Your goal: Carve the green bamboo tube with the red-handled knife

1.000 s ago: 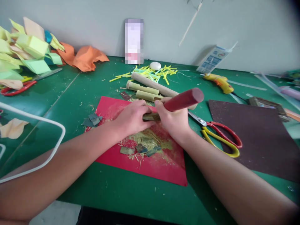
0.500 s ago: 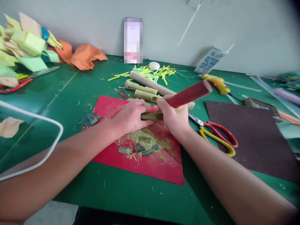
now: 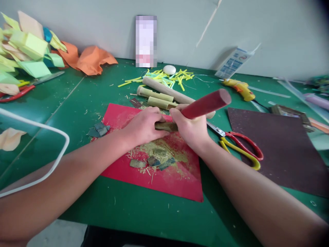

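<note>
My left hand is closed around one end of a short brownish-green bamboo piece, pressing it down over a red sheet. My right hand grips a thick red round rod, tilted up to the right. The rod's lower end is hidden by the fingers, close to the bamboo. Fine yellowish dust and shavings lie on the red sheet below, along with several small grey-green scraps. Just beyond the hands rest split bamboo pieces and a long pale round stick.
Scissors with red and yellow handles lie at right, partly on a dark brown sheet. Behind them is a yellow glue gun. A phone leans on the wall. Folded papers and a white cable are at left.
Both hands keep their grips on the bamboo piece and the red rod. The rod's upper end has shifted very slightly left. The camera view has moved a little.
</note>
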### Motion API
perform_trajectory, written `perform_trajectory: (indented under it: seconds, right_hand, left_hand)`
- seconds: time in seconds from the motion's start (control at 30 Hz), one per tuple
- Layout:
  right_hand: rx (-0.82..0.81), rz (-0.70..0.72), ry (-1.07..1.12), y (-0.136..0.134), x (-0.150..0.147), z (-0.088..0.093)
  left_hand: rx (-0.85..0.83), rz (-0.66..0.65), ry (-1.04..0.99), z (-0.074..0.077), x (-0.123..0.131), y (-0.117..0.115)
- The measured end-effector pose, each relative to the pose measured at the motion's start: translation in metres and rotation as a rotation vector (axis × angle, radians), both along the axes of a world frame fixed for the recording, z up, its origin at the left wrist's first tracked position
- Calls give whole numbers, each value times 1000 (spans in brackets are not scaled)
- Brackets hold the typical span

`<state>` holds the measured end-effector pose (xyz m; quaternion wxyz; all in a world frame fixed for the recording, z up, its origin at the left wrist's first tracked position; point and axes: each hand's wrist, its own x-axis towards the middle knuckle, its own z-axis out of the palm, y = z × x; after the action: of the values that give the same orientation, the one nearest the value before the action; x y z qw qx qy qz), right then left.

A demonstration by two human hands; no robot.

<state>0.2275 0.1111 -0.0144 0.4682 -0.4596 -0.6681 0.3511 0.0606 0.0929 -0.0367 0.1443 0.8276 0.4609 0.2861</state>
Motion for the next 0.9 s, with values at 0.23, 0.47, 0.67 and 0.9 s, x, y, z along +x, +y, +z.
perform_trajectory:
  seconds: [0.23, 0.47, 0.67, 0.9]
  right_hand:
    - [-18, -49, 60, 1, 1, 0]
    - [-8, -46, 17, 2, 0, 0]
    - [-18, -57, 19, 2, -1, 0]
    - [1, -53, 9, 3, 1, -3]
  left_hand:
    - [-2, 45, -22, -1, 1, -2]
    - [58, 7, 10, -2, 2, -3]
    - [29, 18, 57, 2, 3, -3]
    - [47, 30, 88, 1, 3, -4]
